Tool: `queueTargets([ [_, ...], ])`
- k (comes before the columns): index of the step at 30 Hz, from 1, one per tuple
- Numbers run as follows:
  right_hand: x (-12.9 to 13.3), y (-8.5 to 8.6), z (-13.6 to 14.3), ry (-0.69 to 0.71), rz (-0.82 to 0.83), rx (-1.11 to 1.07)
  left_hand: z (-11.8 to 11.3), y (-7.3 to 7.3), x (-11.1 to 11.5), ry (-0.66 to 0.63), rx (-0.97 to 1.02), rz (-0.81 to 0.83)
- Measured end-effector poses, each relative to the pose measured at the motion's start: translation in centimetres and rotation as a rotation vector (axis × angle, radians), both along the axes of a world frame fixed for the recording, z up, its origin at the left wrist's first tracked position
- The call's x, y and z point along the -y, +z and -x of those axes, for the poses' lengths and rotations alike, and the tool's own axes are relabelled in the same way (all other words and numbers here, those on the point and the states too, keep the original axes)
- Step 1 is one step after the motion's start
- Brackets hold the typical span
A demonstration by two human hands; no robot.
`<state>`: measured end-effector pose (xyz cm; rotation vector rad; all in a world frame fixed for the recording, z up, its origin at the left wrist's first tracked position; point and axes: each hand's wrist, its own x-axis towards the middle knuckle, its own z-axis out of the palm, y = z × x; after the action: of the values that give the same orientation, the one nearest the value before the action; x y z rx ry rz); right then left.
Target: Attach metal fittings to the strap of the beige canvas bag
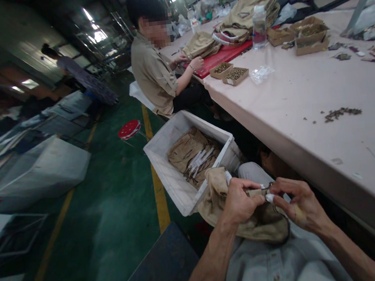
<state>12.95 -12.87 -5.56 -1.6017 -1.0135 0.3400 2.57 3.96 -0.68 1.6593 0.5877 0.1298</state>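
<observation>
The green floor (112, 189) is the biggest thing, with yellow lines on it. Next comes the long pale pink surface (271, 99), on the right side. A person (154, 67) in a tan shirt sits at its far end, with both hands by some tan cloth (200, 44) on a red board (219, 60). Near the knees is a big white tub (163, 161), and folded tan cloth things (192, 151) lie in it. The tan bag (263, 226) is on the lap, just beside the tub and lower than the surface. The left hand (243, 199) pinches a strap part of the bag. The right hand (298, 202) pinches the same part near its end, so the hands are close and nearly closed. Small white bits show by the fingers, too small to tell what they are. A clear bottle (259, 27) stands near little brown boxes (312, 45). The smallest are dark metal bits (343, 113) in a loose pile on the surface.
</observation>
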Motion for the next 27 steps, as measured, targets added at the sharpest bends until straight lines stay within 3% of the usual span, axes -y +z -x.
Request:
queueTargets([
  [5, 0.2, -0.4, 0.1, -0.016, 0.068, -0.136, 0.2, -0.4, 0.6, 0.034, 0.001, -0.070],
  [12, 0.3, -0.7, 0.6, -0.026, 0.047, -0.195, 0.2, -0.5, 0.5, 0.069, 0.007, 0.123],
  [18, 0.2, -1.2, 1.0, -0.048, 0.013, -0.347, 0.6, -0.8, 0.5, 0.039, 0.024, 0.071],
  [27, 0.4, -2.0, 0.8, -0.024, 0.006, -0.399, 0.6, -1.2, -0.1, -0.052, 0.055, -0.007],
])
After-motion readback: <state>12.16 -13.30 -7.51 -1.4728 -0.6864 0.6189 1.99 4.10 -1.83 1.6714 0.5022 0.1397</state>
